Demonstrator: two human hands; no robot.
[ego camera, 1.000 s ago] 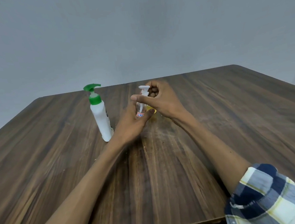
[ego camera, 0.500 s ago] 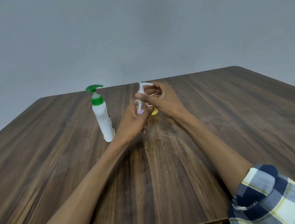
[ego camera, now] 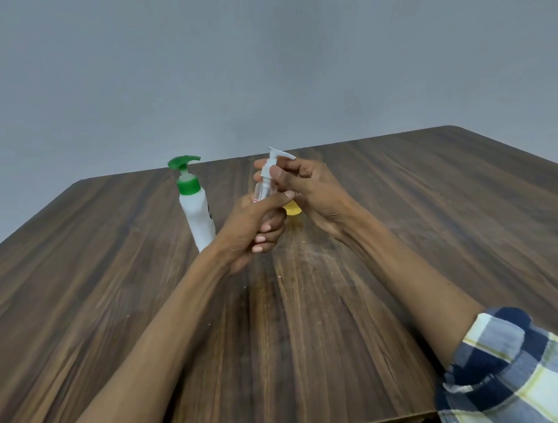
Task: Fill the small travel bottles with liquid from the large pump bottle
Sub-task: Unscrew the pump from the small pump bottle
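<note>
A large white pump bottle [ego camera: 197,215] with a green pump head stands upright on the table, just left of my hands. I hold a small clear travel bottle [ego camera: 263,189] above the table's middle. My left hand [ego camera: 251,227] grips its body from below, fingers curled round it. My right hand [ego camera: 309,188] pinches the bottle's white pump top [ego camera: 275,160] between thumb and fingers. A small yellow thing [ego camera: 293,208] stands on the table behind my hands, mostly hidden.
The dark wooden table [ego camera: 441,231] stretches wide on both sides, with its near edge at the bottom of the view. A plain grey wall rises behind it. My right sleeve [ego camera: 521,372] is checked blue and white.
Both hands have lifted the small bottle a little. My right fingers have shifted on the white pump top, and its nozzle now points right.
</note>
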